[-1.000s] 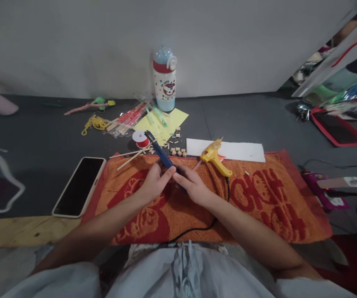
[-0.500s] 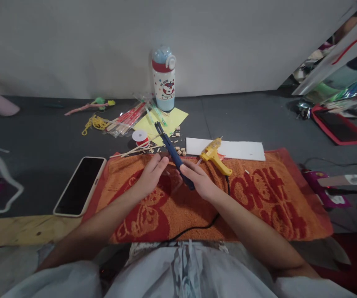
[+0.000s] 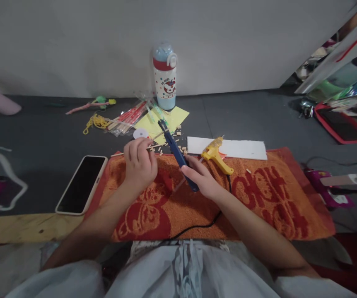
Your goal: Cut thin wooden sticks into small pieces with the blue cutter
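Observation:
My right hand (image 3: pixel 201 177) is closed around a long dark blue hand tool (image 3: pixel 178 154), its narrow, stapler-like end pointing away from me; the frames do not show its exact kind. My left hand (image 3: pixel 141 163) is closed, fingertips pinching a thin wooden stick (image 3: pixel 157 136) at the towel's far edge. Another wooden stick (image 3: pixel 116 155) pokes out left of that hand. Several small cut wooden pieces (image 3: pixel 183 150) lie just beyond the tool. Partly hidden behind my left fingers is a white-ended spool (image 3: pixel 140 133) with red on it.
An orange and red towel (image 3: pixel 259 194) lies under my hands. A yellow glue gun (image 3: pixel 215 154) rests on a white strip (image 3: pixel 243 149), its cord crossing the towel. A phone (image 3: pixel 81 185) lies left. Farther back are a bottle (image 3: pixel 165 78), yellow paper (image 3: pixel 178 116) and packaged sticks (image 3: pixel 129 118).
My left hand has moved away from beside the blue tool, forward and left, and its fingers have closed on the stick. My right hand keeps the tool in nearly the same place.

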A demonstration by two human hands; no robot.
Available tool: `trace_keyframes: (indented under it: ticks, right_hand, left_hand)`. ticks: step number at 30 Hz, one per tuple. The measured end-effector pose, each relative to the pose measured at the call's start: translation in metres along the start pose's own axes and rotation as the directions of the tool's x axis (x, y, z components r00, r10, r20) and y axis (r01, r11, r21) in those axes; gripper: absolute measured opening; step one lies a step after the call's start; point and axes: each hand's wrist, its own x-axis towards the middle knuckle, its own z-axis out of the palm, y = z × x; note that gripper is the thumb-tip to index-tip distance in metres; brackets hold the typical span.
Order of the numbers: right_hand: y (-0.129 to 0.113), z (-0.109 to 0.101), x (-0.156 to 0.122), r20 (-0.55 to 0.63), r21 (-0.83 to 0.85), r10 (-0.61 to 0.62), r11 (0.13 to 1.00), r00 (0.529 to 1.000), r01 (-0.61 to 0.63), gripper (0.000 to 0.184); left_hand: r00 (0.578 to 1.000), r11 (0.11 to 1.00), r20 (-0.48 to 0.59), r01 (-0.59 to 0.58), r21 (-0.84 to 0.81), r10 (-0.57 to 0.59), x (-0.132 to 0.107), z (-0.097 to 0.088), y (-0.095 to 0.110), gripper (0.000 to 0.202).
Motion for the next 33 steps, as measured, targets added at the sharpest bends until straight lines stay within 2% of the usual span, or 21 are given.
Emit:
trace_keyframes:
  ticks: [3,7,10,12,19,25,33]
  right_hand:
    - [0.005,0.0,-0.001,0.009,-0.093,-0.066,0.993,0.998,0.067,0.052]
    - [0.007,-0.001,-0.003,0.033,-0.216,-0.108,0.97,0.994,0.113,0.056]
    - [0.005,-0.002,-0.004,0.061,-0.286,-0.134,0.947,0.989,0.146,0.059]
    - [0.004,-0.002,-0.005,0.088,-0.299,-0.157,0.938,0.984,0.176,0.061]
    - [0.004,-0.007,-0.005,0.151,-0.251,-0.161,0.948,0.975,0.196,0.062]
    - [0.003,-0.009,-0.005,0.204,-0.193,-0.135,0.965,0.97,0.175,0.059]
    - [0.006,-0.012,-0.002,0.271,-0.078,-0.155,0.98,0.95,0.183,0.06]
  left_hand:
    - [0.992,0.993,0.048,0.117,-0.018,-0.116,0.002,0.003,-0.005,0.029]
    - [0.95,0.956,0.171,0.279,-0.091,-0.261,0.004,0.006,-0.011,0.023]
    - [0.934,0.956,0.264,0.274,-0.1,-0.24,0.004,0.007,-0.015,0.02]
    - [0.935,0.959,0.286,0.254,-0.126,-0.21,0.004,0.007,-0.018,0.019]
    - [0.959,0.927,0.229,0.233,-0.295,-0.169,0.001,0.012,-0.024,0.016]
    - [0.963,0.889,0.196,0.248,-0.386,-0.184,0.0,0.015,-0.026,0.015]
    - [0.934,0.818,0.269,0.341,-0.464,-0.237,0.001,0.016,-0.025,0.015]
